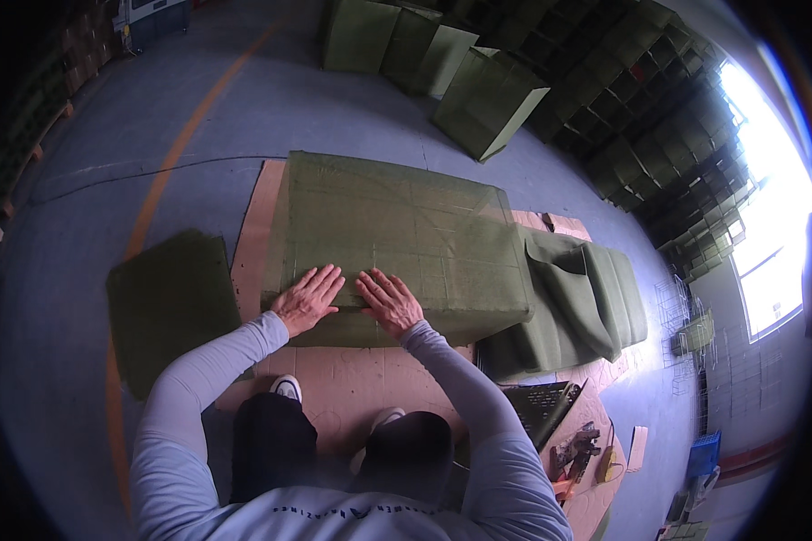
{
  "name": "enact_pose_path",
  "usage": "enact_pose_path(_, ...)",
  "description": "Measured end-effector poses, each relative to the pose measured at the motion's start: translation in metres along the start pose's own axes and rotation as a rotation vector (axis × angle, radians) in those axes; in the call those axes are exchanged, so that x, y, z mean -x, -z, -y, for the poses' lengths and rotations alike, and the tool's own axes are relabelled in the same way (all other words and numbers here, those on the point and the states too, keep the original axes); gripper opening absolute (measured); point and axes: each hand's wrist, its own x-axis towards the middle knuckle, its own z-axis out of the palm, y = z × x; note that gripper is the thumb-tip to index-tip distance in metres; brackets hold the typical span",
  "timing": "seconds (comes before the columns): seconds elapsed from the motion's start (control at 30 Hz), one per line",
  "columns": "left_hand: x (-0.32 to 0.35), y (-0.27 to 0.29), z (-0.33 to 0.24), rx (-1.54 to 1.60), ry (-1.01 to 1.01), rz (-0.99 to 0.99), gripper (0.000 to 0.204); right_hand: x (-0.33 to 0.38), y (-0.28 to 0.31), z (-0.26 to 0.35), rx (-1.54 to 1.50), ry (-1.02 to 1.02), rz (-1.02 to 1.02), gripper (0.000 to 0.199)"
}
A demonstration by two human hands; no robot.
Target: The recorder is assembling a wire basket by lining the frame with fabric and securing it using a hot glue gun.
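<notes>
In front of me a large box-shaped frame covered in green mesh [406, 225] lies on flattened cardboard. My left hand [309, 299] rests flat on its top near the close edge, fingers stretched out. Close beside it, my right hand [391, 302] also presses flat on the mesh by the same edge, fingers extended and a little apart. Neither hand holds anything. Folded green mesh fabric [573, 298] is heaped against the right end of the box. Left of the box lies a flat green panel [171, 311].
Cardboard [370, 374] spreads under the work and my feet. Tools [579, 451] lie on a cardboard surface at lower right, beside a dark perforated crate [541, 406]. More green mesh boxes [487, 99] stand at the back, with tall stacks [659, 135] along the right. An orange floor line [167, 185] runs left.
</notes>
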Motion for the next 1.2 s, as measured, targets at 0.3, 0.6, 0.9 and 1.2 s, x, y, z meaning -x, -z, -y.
enact_pose_path(0.3,-0.008,0.003,0.006,-0.017,0.007,0.001,0.065,-0.007,0.001,-0.006,0.002,0.005,-0.091,0.062)
enact_pose_path(0.6,-0.002,-0.007,0.004,-0.043,0.039,0.026,0.07,-0.025,0.018,0.01,-0.021,-0.052,0.01,0.079)
enact_pose_path(0.9,-0.001,-0.011,0.003,-0.125,0.049,0.029,0.066,-0.05,-0.003,0.021,-0.021,-0.017,0.017,0.079)
enact_pose_path(1.2,-0.003,-0.018,0.005,-0.083,0.057,0.028,0.061,-0.05,-0.006,0.02,-0.073,-0.087,-0.025,0.086)
